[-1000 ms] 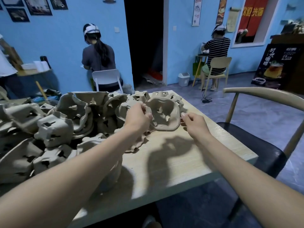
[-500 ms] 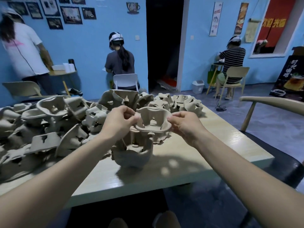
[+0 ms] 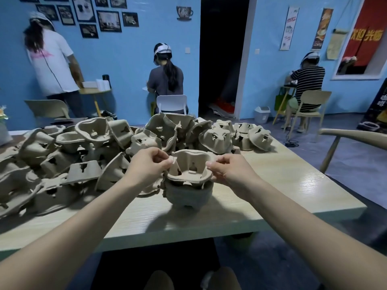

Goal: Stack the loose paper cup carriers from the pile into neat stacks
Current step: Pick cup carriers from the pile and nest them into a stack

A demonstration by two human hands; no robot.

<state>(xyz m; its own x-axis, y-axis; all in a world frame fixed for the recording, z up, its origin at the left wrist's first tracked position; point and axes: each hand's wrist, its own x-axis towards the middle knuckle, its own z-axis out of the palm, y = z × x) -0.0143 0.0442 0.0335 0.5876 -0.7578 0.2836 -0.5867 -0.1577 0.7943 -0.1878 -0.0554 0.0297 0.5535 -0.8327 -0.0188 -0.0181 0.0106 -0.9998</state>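
Right now I have the grey-brown moulded-pulp cup carrier (image 3: 189, 168) held by its rim from both sides. My left hand (image 3: 146, 166) pinches the left lip between thumb and curled fingers (image 3: 170, 161), and my right hand (image 3: 230, 171) pinches the right lip the same way. The carrier sits cup-wells up, directly over the short stack of nested pulp carriers (image 3: 188, 194) that stands on the pale wood-grain surface (image 3: 282, 185), a little back from its near edge and roughly midway along it. I judge it is partly seated in the stack, though I cannot tell whether it has dropped fully home.

Just behind and to the left, the loose pile of tumbled pulp carriers (image 3: 83, 155) spreads across the surface towards its far and left edges, most of them tipped or upside down.

These things look very light and fairly stiff, but thin at the edges, with torn slots in the wells, so I would expect them to crease or rip if squeezed. The rolled rim seems the safest hold, taken at two opposite points. The rough, matte pulp should not slip, though nested carriers may bind on each other.
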